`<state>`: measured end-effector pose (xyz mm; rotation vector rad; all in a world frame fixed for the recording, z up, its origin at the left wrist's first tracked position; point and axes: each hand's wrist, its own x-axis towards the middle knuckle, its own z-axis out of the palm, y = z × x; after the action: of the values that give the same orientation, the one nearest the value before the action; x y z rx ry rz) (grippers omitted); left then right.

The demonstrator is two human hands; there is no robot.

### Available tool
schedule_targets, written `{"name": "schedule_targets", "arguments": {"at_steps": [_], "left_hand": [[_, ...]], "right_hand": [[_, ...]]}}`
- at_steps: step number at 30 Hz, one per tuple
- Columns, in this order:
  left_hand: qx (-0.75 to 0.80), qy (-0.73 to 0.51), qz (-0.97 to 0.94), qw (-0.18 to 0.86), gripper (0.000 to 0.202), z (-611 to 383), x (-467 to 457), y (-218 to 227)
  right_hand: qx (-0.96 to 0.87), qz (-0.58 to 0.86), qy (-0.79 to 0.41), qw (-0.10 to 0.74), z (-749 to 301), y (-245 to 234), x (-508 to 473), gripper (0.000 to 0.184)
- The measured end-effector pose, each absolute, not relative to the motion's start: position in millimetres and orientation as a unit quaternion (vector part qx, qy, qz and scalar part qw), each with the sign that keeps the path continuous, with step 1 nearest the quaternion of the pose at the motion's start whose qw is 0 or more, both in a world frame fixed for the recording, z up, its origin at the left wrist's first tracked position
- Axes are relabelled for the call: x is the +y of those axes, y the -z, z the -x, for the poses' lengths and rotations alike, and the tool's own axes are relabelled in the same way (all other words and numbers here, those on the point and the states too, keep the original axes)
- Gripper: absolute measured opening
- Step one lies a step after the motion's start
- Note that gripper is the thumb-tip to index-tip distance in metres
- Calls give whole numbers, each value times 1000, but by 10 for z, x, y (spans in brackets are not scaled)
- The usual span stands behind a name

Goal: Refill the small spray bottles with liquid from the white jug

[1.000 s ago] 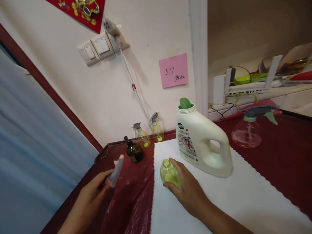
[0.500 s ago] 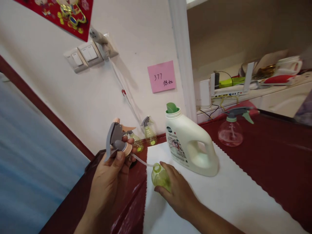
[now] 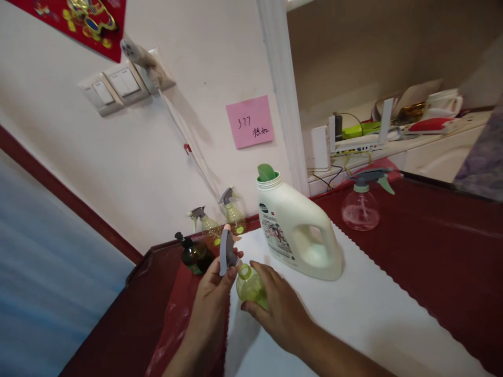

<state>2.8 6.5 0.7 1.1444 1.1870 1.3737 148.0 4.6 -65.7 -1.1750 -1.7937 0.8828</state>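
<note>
My left hand [image 3: 217, 285] is closed around a grey and peach trigger spray head [image 3: 228, 250], holding it close beside the neck of a small yellow-green bottle [image 3: 250, 291]. The spray head's tube is hidden from view now. My right hand [image 3: 277, 301] wraps round the bottle's right side, and the bottle's round mouth faces up, uncovered. Both hands are over the left edge of a white sheet [image 3: 334, 319]. Just behind them stands a large cream jug [image 3: 296, 233] with a handle and a green piece at its mouth.
Two yellow-green spray bottles [image 3: 234, 215] stand against the wall. A dark pump bottle [image 3: 194, 256] is left of my hands. A clear spray bottle with pink liquid [image 3: 360, 212] stands at right on the dark red table cover [image 3: 432, 246]. A white router [image 3: 353, 144] sits on the shelf.
My left hand has moved right and down, bringing the spray head against the bottle's neck; its tube no longer shows. The dark pump bottle has come into sight. The view has shifted slightly.
</note>
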Motion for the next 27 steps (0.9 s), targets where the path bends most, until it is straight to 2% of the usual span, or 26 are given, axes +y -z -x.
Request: {"name": "schedule_targets", "arguments": {"at_steps": [10, 27], "left_hand": [[483, -550, -498, 465, 35, -82, 54, -27], [493, -531, -538, 431, 29, -55, 25, 120]], "right_hand": [[-709, 460, -351, 404, -1510, 583, 38, 75], [-712, 459, -349, 400, -1502, 555, 36, 76]]}}
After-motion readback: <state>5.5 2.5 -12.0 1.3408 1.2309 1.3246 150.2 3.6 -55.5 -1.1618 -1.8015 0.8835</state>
